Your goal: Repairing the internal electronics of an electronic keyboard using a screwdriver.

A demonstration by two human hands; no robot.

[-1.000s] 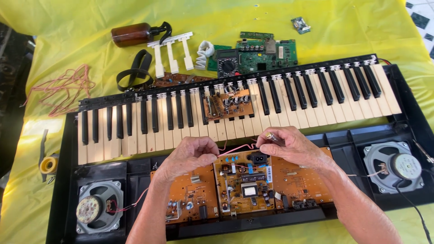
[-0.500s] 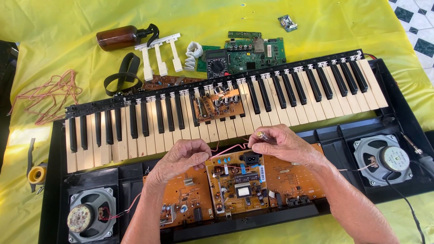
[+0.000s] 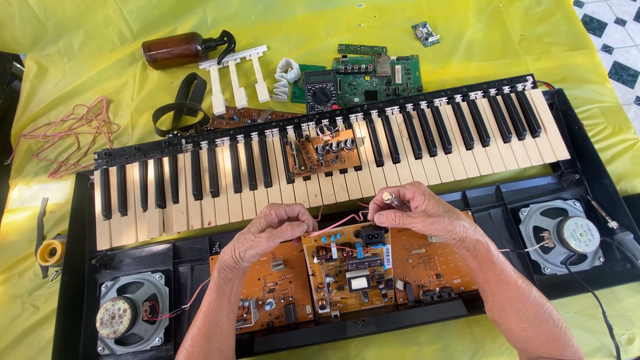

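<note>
Both hands are pinching a thin pink wire (image 3: 337, 225) taut above the orange circuit board (image 3: 347, 267) near the opened keyboard's (image 3: 333, 173) front edge, left hand (image 3: 270, 230) closed on one end, right hand (image 3: 417, 212) also gripping a small metal-tipped part (image 3: 389, 198), keeping the lead clear of components.

The curled fingers (image 3: 283, 220) of the left hand (image 3: 270, 233) are hiding their own tips and the near end of the thin pink wire (image 3: 337, 225) running between both hands. Under the fingers (image 3: 393, 210) of the right hand (image 3: 417, 213), the small silver metal cylinder (image 3: 389, 198) is showing only its tip. Below both hands, the forearms are running off the bottom edge. Right of the fingers, the dark-handled tool (image 3: 617, 233) is being cut off by the frame.
</note>
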